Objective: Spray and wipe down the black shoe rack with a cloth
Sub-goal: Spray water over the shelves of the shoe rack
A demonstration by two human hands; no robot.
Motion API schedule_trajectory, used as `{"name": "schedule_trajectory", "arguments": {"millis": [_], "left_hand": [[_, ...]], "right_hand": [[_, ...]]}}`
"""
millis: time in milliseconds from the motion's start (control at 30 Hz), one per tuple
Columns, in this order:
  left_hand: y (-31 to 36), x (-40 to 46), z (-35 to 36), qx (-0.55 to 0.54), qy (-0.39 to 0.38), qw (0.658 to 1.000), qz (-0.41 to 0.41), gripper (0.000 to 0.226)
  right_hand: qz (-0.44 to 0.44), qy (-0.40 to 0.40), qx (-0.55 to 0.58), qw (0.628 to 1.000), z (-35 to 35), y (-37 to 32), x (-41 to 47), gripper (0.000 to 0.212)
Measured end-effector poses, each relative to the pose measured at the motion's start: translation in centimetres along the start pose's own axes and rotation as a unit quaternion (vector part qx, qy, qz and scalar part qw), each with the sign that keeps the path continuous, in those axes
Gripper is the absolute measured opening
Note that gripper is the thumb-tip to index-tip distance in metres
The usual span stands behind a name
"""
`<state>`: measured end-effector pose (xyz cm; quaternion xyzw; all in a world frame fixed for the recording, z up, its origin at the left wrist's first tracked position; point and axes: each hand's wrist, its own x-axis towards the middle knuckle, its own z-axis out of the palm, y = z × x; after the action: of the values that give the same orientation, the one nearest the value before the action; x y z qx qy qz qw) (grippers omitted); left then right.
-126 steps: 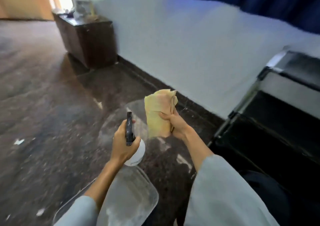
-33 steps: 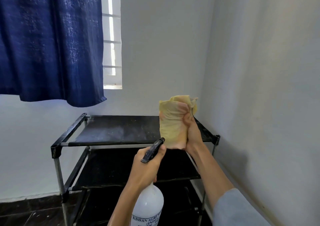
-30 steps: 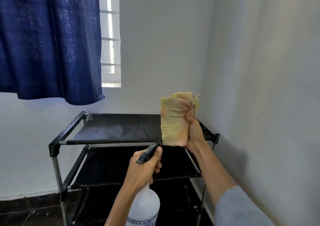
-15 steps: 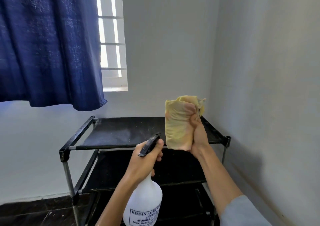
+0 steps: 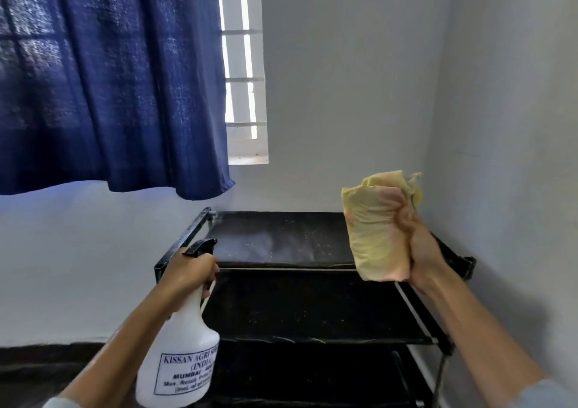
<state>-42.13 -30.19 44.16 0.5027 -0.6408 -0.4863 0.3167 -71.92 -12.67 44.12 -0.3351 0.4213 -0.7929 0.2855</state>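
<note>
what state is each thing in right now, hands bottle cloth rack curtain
left hand: grips the spray bottle's neck
right hand: grips the cloth
spray bottle: upright, held, nozzle toward the rack
cloth: bunched, held above the rack
shoe rack: top shelf speckled, hazy patch mid-shelf
curtain: covers most of the window, right strip bare

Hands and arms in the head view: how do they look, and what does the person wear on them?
Both hands, left hand and right hand, are bare: no gloves, rings or watch show. The forearms are bare too. Pale grey-blue sleeves, pushed up, show only at the bottom edge: the left sleeve and the right sleeve.
</note>
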Motion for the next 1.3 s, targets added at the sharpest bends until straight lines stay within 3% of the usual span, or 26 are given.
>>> {"name": "schedule_trajectory", "arguments": {"millis": [267,367,567,733,833,1000,1300], "left_hand": [[-0.1,0.6,-0.1,0.169,0.072,0.983,-0.001,0.016],[-0.4,1.2,0.2,0.13,0.086,0.988,-0.018,0.011],[1.1,1.0,0.2,0.113,0.033,0.993,-0.017,0.01],[1.2,1.0,0.3,0.059,0.028,0.998,-0.024,0.009],[1.2,1.7,0.5,-0.01,0.032,0.999,-0.027,0.025],[2.5,2.9,0.9,-0.037,-0.002,0.998,-0.043,0.038],[2.8,3.9,2.6,-0.018,0.075,0.996,-0.032,0.044]], "right_hand": [[-0.002,-0.007,0.016,1.0,-0.4,-0.8,0.2,0.037],[0.006,0.007,0.022,1.0,-0.8,-0.7,0.2,0.043],[0.009,0.013,0.025,1.0,-0.8,-1.1,-0.5,0.057],[0.009,0.018,0.045,0.999,-0.8,-1.5,-0.7,0.046],[0.009,0.015,0.041,0.999,-0.5,-1.8,-1.0,0.056],[0.007,0.021,0.051,0.998,-0.6,-1.8,-1.1,0.041],[0.021,0.034,0.044,0.998,-1.0,-2.0,-1.3,0.04]]}}
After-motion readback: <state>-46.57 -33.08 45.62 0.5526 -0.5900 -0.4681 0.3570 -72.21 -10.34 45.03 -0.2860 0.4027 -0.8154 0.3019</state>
